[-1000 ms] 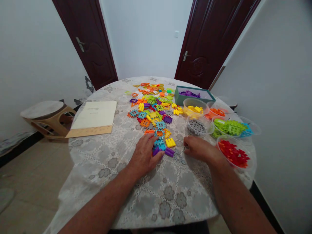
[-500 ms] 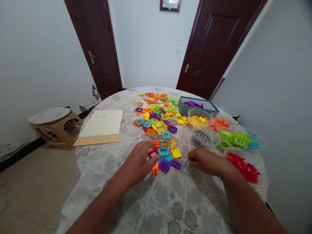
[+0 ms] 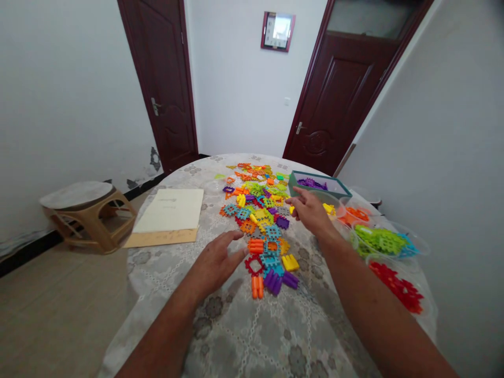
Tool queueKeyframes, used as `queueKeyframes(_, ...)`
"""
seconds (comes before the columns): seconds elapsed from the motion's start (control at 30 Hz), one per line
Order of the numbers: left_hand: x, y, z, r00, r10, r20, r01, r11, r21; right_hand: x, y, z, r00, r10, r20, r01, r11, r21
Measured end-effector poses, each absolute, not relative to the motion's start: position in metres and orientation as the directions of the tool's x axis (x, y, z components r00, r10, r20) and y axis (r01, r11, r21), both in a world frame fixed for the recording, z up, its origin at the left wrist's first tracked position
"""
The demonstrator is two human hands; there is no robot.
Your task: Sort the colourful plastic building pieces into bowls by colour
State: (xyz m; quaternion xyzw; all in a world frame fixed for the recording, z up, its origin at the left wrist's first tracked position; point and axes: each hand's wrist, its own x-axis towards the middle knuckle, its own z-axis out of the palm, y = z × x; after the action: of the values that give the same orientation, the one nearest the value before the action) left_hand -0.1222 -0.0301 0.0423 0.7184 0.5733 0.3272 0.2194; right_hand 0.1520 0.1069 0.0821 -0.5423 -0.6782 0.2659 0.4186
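Note:
My left hand (image 3: 220, 258) hovers at the near left of a heap of plastic building pieces, its fingers apart and holding nothing. Closest to it lie an orange ribbed piece (image 3: 255, 247) and a red square frame piece (image 3: 255, 266). My right hand (image 3: 311, 210) reaches over the right side of the heap with its index finger stretched out and other fingers bent; I see nothing in it. It partly covers the tub of yellow pieces (image 3: 329, 209). Purple ribbed pieces (image 3: 273, 282) and a yellow piece (image 3: 290, 262) lie at the near end.
Clear tubs on the right hold orange (image 3: 354, 215), green (image 3: 380, 239) and red pieces (image 3: 397, 286). Behind them stands a green box (image 3: 293, 184) with purple pieces inside. A paper sheet (image 3: 169, 210) lies on the left of the table. A stool (image 3: 86, 215) stands beyond the left edge.
My right hand has moved forward from the near right of the heap to its far right side, and its fingers have opened. My left hand has drawn back slightly left, off the pieces.

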Motion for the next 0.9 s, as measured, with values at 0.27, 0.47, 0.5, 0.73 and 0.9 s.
queueKeyframes(0.27, -0.125, -0.030, 0.015, 0.179, 0.906, 0.384, 0.775, -0.370, 0.513, 0.163, 0.035, 0.033, -0.362, 0.918, 0.164, 0.665, 0.378, -0.644)
queueKeyframes(0.47, -0.116, -0.029, 0.012, 0.244, 0.885, 0.397, 0.780, -0.422, 0.462, 0.189, 0.018, 0.039, -0.601, 0.799, -0.033, 0.635, 0.452, -0.626)
queueKeyframes(0.5, -0.115, -0.029, 0.012, 0.263, 0.880, 0.396, 0.774, -0.437, 0.459, 0.193, 0.017, 0.038, -0.613, 0.788, -0.051, 0.623, 0.443, -0.644)
queueKeyframes(0.73, -0.101, -0.043, 0.017, 0.501, 0.827, 0.254, 0.696, -0.560, 0.450, 0.227, 0.018, 0.026, -0.601, 0.768, -0.222, 0.662, 0.322, -0.677)
queueKeyframes(0.9, -0.084, -0.044, 0.008, 0.559, 0.825, 0.076, 0.745, -0.541, 0.391, 0.243, 0.017, 0.031, -0.578, 0.685, -0.445, 0.707, 0.147, -0.692)
